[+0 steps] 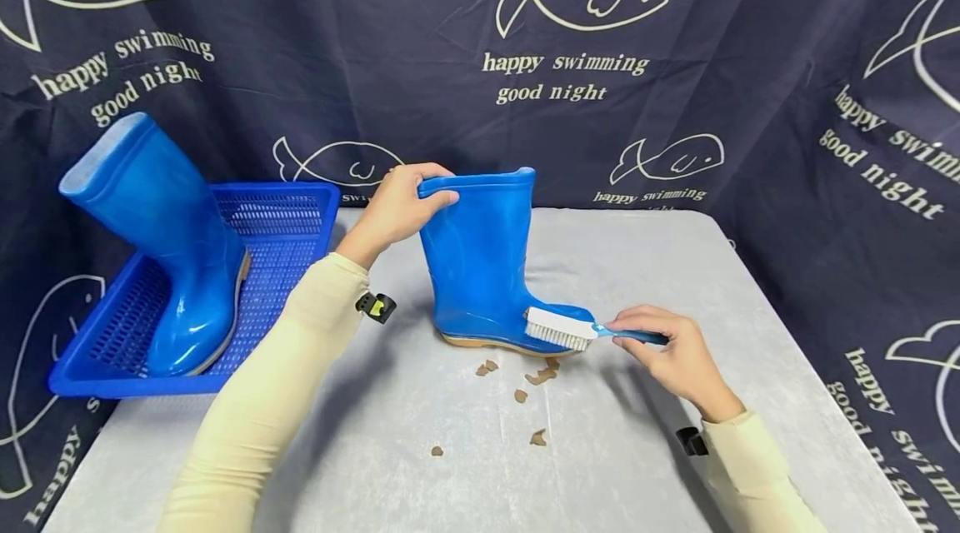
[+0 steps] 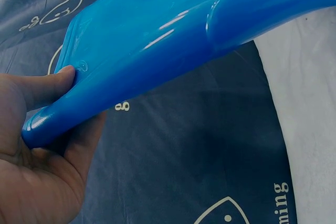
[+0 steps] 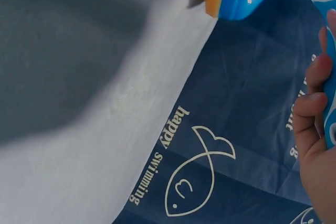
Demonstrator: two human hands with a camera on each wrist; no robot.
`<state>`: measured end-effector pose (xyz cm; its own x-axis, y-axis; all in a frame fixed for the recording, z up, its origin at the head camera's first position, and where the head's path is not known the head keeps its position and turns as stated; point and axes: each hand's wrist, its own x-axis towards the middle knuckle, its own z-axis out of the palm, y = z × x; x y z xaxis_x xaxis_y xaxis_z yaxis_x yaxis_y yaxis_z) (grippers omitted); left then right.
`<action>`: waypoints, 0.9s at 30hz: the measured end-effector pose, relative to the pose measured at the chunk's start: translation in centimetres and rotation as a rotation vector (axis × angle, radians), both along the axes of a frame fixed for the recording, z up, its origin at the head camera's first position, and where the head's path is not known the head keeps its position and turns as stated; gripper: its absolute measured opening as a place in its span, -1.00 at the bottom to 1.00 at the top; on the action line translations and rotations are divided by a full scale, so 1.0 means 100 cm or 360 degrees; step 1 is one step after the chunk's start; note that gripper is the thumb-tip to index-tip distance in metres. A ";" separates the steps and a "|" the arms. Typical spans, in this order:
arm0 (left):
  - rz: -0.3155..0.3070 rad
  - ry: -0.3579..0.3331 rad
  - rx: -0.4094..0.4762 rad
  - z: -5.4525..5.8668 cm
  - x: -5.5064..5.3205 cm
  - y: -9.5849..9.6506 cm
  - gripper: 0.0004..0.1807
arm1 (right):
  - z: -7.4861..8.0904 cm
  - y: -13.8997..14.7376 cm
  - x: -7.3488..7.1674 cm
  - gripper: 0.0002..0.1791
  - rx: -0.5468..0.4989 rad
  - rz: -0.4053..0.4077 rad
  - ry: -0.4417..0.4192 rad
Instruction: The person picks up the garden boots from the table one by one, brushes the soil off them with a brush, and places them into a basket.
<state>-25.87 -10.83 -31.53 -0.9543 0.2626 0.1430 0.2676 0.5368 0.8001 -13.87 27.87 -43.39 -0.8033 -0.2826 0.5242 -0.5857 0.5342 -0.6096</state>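
Observation:
A blue rubber boot [image 1: 480,258] stands upright on the table, its toe pointing right. My left hand [image 1: 401,204] grips the top rim at the back of the shaft; the left wrist view shows the thumb on one side of the boot wall [image 2: 152,35] and fingers on the other. In my right hand [image 1: 671,346] is a scrub brush [image 1: 562,326] with a white head and blue handle, held by the handle. Its bristles overlap the side of the boot's toe in the head view. The right wrist view shows fingers curled round the brush handle [image 3: 331,87].
Several brown flakes [image 1: 542,375] lie on the grey-white table [image 1: 360,450] in front of the boot. At the left, a blue plastic basket [image 1: 300,193] holds a second blue boot [image 1: 176,225], leaning. Dark fish-print cloth [image 1: 420,33] hangs behind and at both sides.

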 end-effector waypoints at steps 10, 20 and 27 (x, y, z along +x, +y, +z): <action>0.0000 0.0029 -0.0026 0.000 0.002 0.005 -0.68 | 0.004 -0.011 -0.012 -0.53 0.0126 0.0033 0.0241; 0.0024 0.0002 -0.0020 -0.002 0.002 0.002 -0.67 | -0.009 0.005 0.007 -0.54 0.0167 -0.0025 0.0115; 0.0006 0.0042 -0.0004 -0.001 0.001 0.003 -0.67 | 0.003 0.001 0.009 -0.62 -0.0006 -0.0053 0.0088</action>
<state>-25.77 -10.55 -31.62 -0.9511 0.2596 0.1675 0.2867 0.5398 0.7915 -12.99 27.95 -43.10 -0.7822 -0.2540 0.5689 -0.6002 0.5520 -0.5788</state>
